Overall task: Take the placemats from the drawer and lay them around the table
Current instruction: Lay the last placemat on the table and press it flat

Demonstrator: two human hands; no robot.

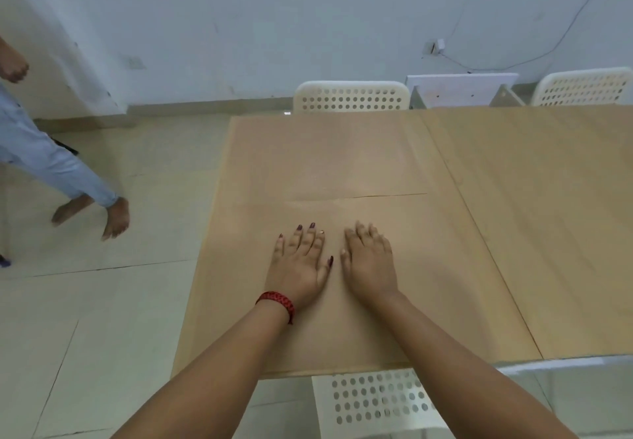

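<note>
1. Head camera is showing a tan placemat lying flat on the near left end of the table. It is almost the table's own colour, and its far edge is showing only as a thin line beyond the fingertips.
2. Both hands are pressing on it side by side: the left hand, wearing a red woven bracelet, and the right hand. Both are lying palm down with straight, spread fingers, grasping nothing.
3. Judging by this, the person is smoothing a mat at the seat in front of the near perforated white chair.
4. The next move is probably calling for lifting the hands and fetching another mat. The drawer is not in view, and whether other mats are already lying further along cannot be told.
5. Two more perforated white chairs are standing at the far side, one opposite and one at the right.
6. A barefoot person in light jeans is walking at the left.
7. No brand, label or writing is showing anywhere.
</note>
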